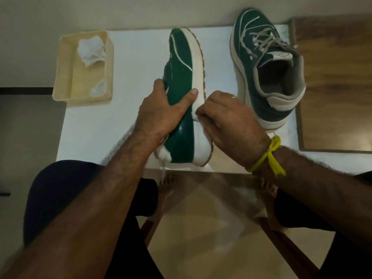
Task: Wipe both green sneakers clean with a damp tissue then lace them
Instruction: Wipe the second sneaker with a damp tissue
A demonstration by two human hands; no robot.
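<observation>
The left hand [161, 111] is clamped on the near sneaker [182, 93], which lies tipped on its side near the front edge of the bench [136, 63], sole turned to the right. The right hand [227, 117] has its fingers curled against the white midsole at the heel; a scrap of white at the fingertips is probably the damp tissue, though it is mostly hidden.

The step in hand appears to be wiping the midsole. To do it well, the left hand should hold the shoe steady while the tissue travels along the sole edge, turning to a fresh face as it soils.

The green upper looks glossy. The second sneaker [269, 67] stands upright, well apart to the right, loosely laced. Crumpled tissues [91, 50] lie in a cream tray [60, 77].
</observation>
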